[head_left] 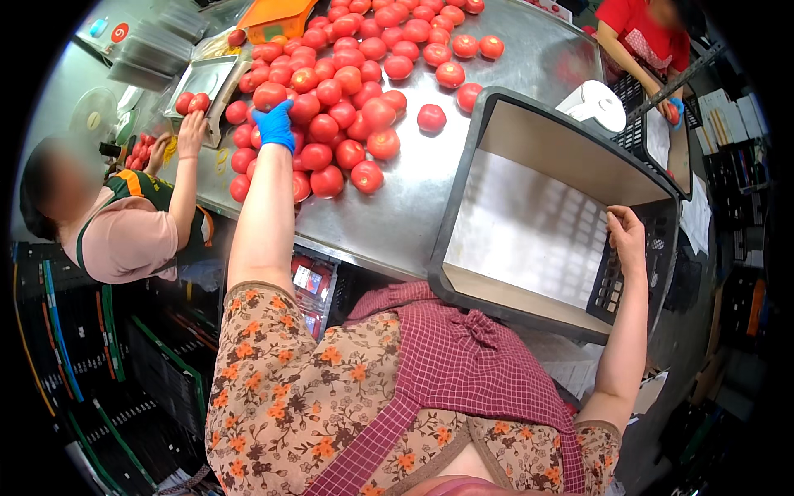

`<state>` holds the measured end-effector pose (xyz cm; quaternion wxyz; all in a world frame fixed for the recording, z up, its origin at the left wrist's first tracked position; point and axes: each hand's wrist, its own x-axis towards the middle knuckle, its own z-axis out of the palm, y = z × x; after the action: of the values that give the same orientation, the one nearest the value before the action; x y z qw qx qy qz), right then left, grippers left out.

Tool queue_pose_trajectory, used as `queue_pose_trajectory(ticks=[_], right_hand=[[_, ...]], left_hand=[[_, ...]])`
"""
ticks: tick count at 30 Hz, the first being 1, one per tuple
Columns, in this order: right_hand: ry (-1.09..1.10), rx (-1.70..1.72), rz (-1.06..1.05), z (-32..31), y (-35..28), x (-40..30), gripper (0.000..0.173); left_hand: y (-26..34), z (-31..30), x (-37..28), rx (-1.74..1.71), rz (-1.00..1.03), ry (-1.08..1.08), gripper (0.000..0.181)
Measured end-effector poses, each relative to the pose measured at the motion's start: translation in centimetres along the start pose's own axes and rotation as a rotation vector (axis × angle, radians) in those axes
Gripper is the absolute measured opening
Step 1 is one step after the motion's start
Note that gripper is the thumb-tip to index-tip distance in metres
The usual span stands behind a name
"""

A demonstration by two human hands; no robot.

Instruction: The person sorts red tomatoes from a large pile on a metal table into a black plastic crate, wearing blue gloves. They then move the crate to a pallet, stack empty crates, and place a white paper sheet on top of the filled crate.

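My left hand point(275, 127), in a blue glove, reaches into a heap of red tomatoes point(329, 127) on a steel table point(397, 217). Its fingers touch a tomato point(270, 97) at the heap's left side; whether they grip it is hard to tell. My bare right hand point(626, 235) is raised at the right side wall of a black plastic crate point(456, 204), with its fingers curled near the inner edge. The crate is tilted towards me and lined with brown card and white paper point(521, 217). No tomato shows inside it. One tomato point(432, 118) lies apart, between heap and crate.
At left a co-worker in a pink shirt point(130, 235) touches tomatoes on a scale point(201, 84). Another person in red point(626, 31) handles a tomato at the upper right. An orange container point(276, 22) stands behind the heap, a white device point(592, 105) behind the crate.
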<state>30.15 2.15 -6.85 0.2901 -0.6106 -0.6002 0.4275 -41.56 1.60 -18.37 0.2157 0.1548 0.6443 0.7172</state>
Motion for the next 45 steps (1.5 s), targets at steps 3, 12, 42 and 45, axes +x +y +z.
queue_pose_trajectory(ticks=[3, 12, 42, 45], right_hand=[[0.033, -0.076, 0.036, -0.5, 0.3, -0.2, 0.019], [0.057, -0.117, 0.042, -1.7, 0.8, 0.5, 0.027], [0.755, 0.136, -0.628, -3.2, -4.3, -8.9, 0.021], [0.894, 0.207, -0.687, -2.6, -1.9, -15.1, 0.017]], left_hand=[[-0.7, 0.0, 0.2, 0.39, 0.379, 0.045, 0.088], [-1.7, -1.5, 1.7, 0.847, 0.507, 0.135, 0.092], [6.9, 13.1, -29.2, 0.503, -0.455, -1.061, 0.037], [8.0, 13.7, -32.5, 0.59, -0.461, -1.02, 0.043]])
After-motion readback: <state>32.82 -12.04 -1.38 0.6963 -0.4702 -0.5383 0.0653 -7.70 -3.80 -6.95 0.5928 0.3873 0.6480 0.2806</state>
